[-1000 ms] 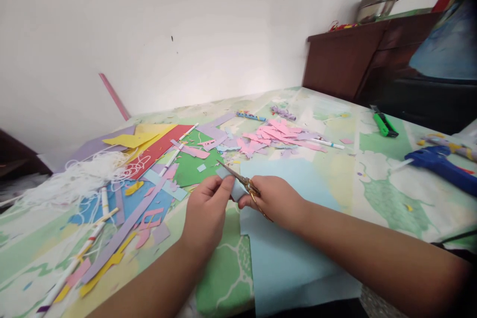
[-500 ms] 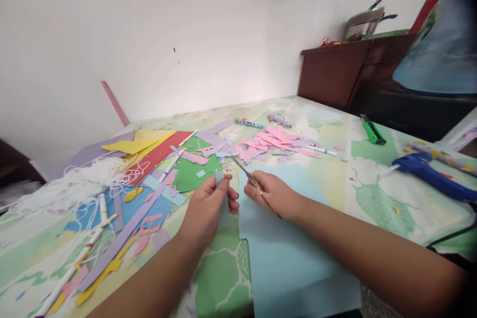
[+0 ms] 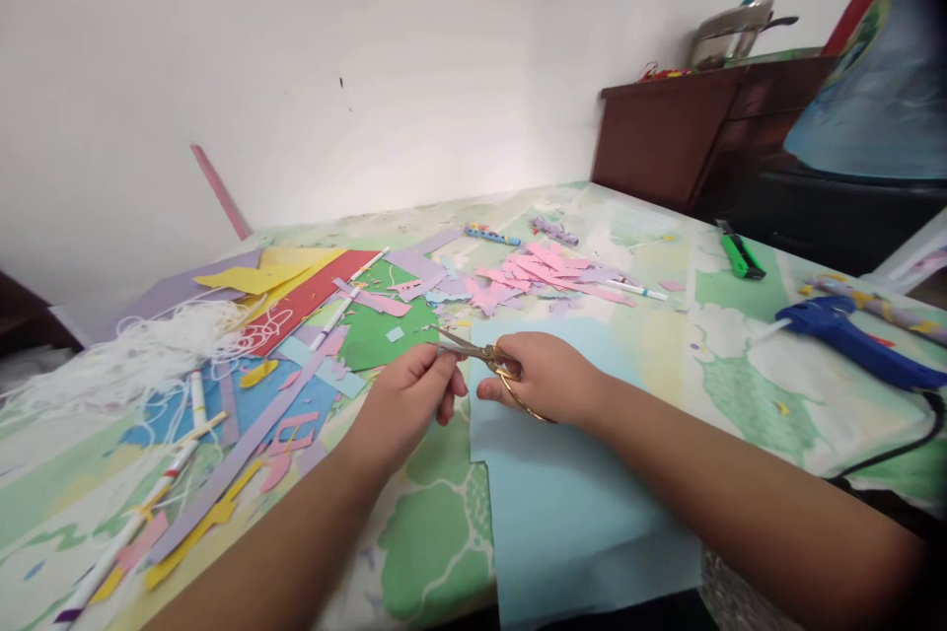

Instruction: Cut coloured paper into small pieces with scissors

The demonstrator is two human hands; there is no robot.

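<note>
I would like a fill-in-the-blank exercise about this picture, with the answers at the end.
The right hand holds a pair of ____.
Of the string and the glue gun, the left hand is nearer the ____.
The cutter beyond the glue gun is black and ____.
The large sheet below the right hand is light ____.
Answers: scissors; string; green; blue.

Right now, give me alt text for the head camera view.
A person's right hand holds gold-handled metal scissors, blades parted, at a small pale-blue paper piece pinched in the left hand. A light-blue paper sheet lies below on a green-and-white patterned tablecloth, with tangled white string to the left and a blue glue gun to the right.
</note>
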